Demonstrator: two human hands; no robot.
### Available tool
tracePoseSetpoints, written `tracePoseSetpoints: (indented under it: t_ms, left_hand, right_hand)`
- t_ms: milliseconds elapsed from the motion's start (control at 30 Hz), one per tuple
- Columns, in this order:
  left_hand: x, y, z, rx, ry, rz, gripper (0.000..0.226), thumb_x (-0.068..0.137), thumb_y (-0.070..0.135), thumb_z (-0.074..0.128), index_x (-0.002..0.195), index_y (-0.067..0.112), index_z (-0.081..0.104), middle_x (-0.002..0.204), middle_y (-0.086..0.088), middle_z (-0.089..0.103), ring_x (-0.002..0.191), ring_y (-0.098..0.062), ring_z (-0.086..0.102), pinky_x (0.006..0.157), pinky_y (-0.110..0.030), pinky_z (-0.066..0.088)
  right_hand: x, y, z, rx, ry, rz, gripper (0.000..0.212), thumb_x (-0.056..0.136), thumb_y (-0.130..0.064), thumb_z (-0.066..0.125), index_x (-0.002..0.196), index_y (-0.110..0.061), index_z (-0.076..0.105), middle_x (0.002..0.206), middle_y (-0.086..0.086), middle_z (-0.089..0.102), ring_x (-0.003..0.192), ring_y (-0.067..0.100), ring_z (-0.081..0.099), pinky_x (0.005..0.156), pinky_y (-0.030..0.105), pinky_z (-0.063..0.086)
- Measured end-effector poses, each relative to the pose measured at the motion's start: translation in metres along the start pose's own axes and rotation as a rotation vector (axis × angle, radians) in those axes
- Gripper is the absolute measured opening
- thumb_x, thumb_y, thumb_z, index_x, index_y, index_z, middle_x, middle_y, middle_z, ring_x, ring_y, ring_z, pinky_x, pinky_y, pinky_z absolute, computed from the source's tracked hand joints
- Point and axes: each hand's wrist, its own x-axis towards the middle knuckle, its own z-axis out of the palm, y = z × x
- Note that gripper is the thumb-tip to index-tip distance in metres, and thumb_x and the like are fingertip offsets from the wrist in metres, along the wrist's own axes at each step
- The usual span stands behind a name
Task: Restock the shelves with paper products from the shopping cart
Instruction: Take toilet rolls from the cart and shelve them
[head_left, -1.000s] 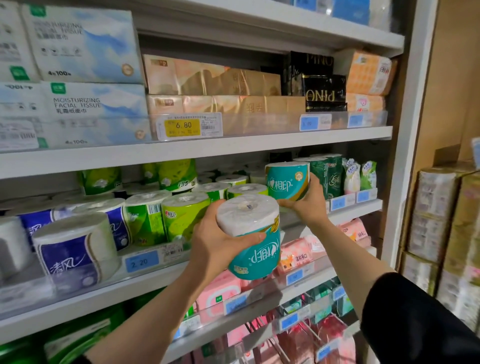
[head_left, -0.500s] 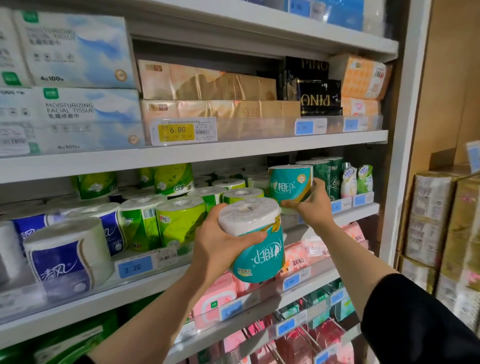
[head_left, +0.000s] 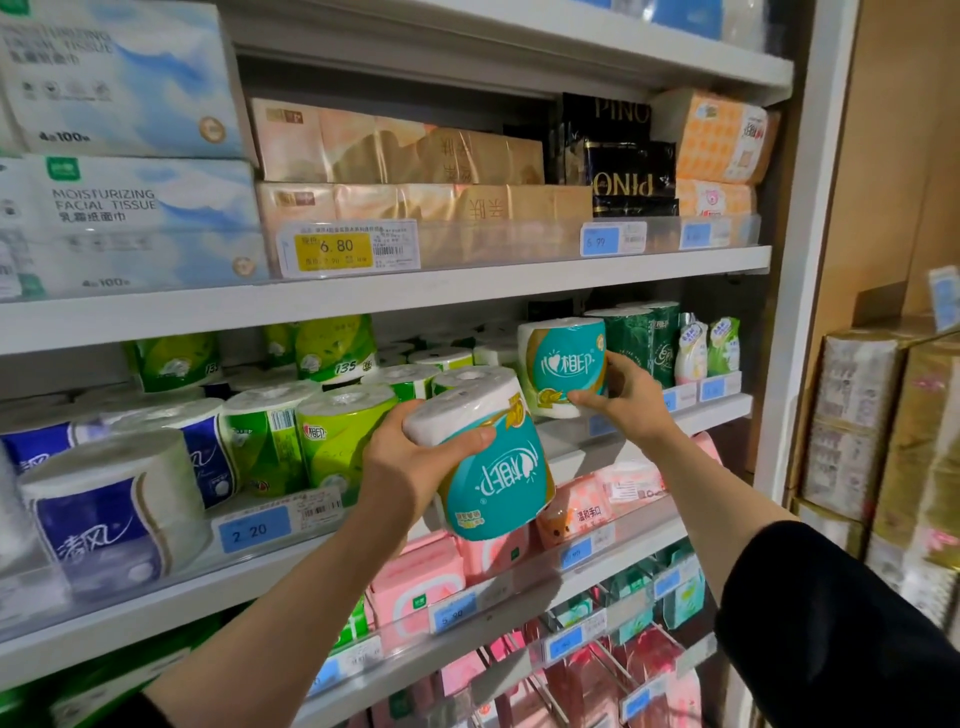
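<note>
Since a second ago we are lifting two teal rolls slightly: our left hand is gripping the nearer teal roll, tilted, before the middle shelf. Farther back, our right hand is curling round the upright teal roll above that shelf's edge, beside two dark green rolls.

Both bare forearms are raised toward twelve o'clock. The left hand is curled around a held roll, its thumb laid across the front. At two o'clock from it, the right hand is closed on a second roll, the arm sleeved in black.
</note>
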Motion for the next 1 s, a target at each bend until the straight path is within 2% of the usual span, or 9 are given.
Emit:
tracePoseSetpoints:
  t_ms: [167, 300, 367, 533, 633, 767, 833, 933, 1000]
  left_hand:
    - [0.001, 0.005, 0.006, 0.009, -0.002, 0.012, 0.053, 0.060, 0.014, 0.089, 0.102, 0.026, 0.058, 0.096, 0.004, 0.069, 0.081, -0.013, 0.068, 0.059, -0.027, 0.054]
    - [0.008, 0.019, 0.014, -0.025, -0.007, 0.059, 0.052, 0.060, 0.014, 0.089, 0.099, 0.026, 0.057, 0.090, 0.008, 0.068, 0.074, -0.005, 0.067, 0.054, -0.019, 0.053]
    - [0.013, 0.027, 0.019, -0.022, -0.007, 0.091, 0.056, 0.059, 0.016, 0.089, 0.104, 0.022, 0.056, 0.094, 0.005, 0.068, 0.076, -0.006, 0.067, 0.055, -0.018, 0.053]
    - [0.028, 0.043, 0.034, -0.032, 0.017, 0.088, 0.068, 0.055, 0.023, 0.092, 0.111, 0.014, 0.054, 0.103, -0.001, 0.068, 0.084, -0.012, 0.069, 0.060, -0.024, 0.057]
    - [0.038, 0.049, 0.047, 0.053, -0.001, 0.173, 0.077, 0.040, 0.033, 0.094, 0.107, 0.020, 0.058, 0.104, 0.003, 0.069, 0.089, -0.012, 0.069, 0.074, -0.034, 0.060]
    - [0.041, 0.050, 0.054, 0.183, -0.011, 0.292, 0.090, 0.025, 0.052, 0.088, 0.107, 0.028, 0.060, 0.106, 0.010, 0.068, 0.095, -0.010, 0.067, 0.078, -0.037, 0.059]
    - [0.042, 0.046, 0.050, 0.154, -0.014, 0.277, 0.083, 0.030, 0.046, 0.091, 0.106, 0.028, 0.061, 0.106, 0.008, 0.069, 0.095, -0.011, 0.068, 0.077, -0.035, 0.060]
    - [0.045, 0.048, 0.045, 0.024, -0.018, 0.204, 0.057, 0.050, 0.019, 0.093, 0.099, 0.021, 0.063, 0.101, 0.000, 0.072, 0.089, -0.016, 0.071, 0.074, -0.036, 0.060]
    - [0.049, 0.050, 0.042, -0.051, -0.014, 0.155, 0.051, 0.058, 0.012, 0.090, 0.102, 0.015, 0.063, 0.101, -0.005, 0.072, 0.087, -0.019, 0.071, 0.074, -0.037, 0.060]
  right_hand:
    - [-0.006, 0.000, 0.009, -0.069, 0.033, -0.030, 0.069, 0.085, -0.014, 0.074, 0.143, -0.011, 0.036, 0.131, 0.007, 0.058, 0.117, 0.024, 0.056, 0.100, 0.046, 0.048]
    - [-0.010, 0.006, 0.014, -0.141, 0.117, -0.059, 0.061, 0.093, -0.014, 0.062, 0.146, -0.013, 0.033, 0.135, 0.008, 0.054, 0.098, 0.019, 0.061, 0.095, 0.047, 0.050]
    - [-0.008, 0.011, 0.015, -0.160, 0.107, -0.054, 0.059, 0.094, -0.017, 0.061, 0.146, -0.018, 0.032, 0.135, 0.008, 0.054, 0.098, 0.024, 0.064, 0.093, 0.051, 0.051]
    - [-0.006, 0.016, 0.017, -0.156, 0.164, -0.051, 0.055, 0.088, -0.025, 0.070, 0.136, -0.015, 0.045, 0.124, 0.006, 0.058, 0.101, 0.022, 0.058, 0.092, 0.041, 0.048]
    - [-0.008, 0.018, 0.022, -0.159, 0.192, -0.051, 0.059, 0.084, -0.034, 0.073, 0.134, -0.018, 0.046, 0.123, 0.004, 0.059, 0.109, 0.022, 0.056, 0.092, 0.041, 0.047]
    - [-0.006, 0.024, 0.024, -0.150, 0.201, -0.027, 0.070, 0.082, -0.035, 0.074, 0.141, -0.016, 0.041, 0.130, 0.008, 0.055, 0.116, 0.027, 0.054, 0.095, 0.042, 0.044]
    - [-0.007, 0.025, 0.024, -0.129, 0.190, -0.003, 0.074, 0.080, -0.042, 0.075, 0.141, -0.016, 0.041, 0.130, 0.007, 0.056, 0.117, 0.027, 0.055, 0.096, 0.044, 0.047]
    - [-0.011, 0.021, 0.025, -0.139, 0.197, 0.007, 0.077, 0.080, -0.047, 0.074, 0.140, -0.014, 0.041, 0.130, 0.010, 0.055, 0.117, 0.029, 0.054, 0.097, 0.047, 0.047]
    - [-0.021, 0.008, 0.028, -0.148, 0.316, -0.010, 0.072, 0.084, -0.048, 0.069, 0.139, -0.009, 0.043, 0.129, 0.012, 0.052, 0.120, 0.031, 0.050, 0.099, 0.044, 0.043]
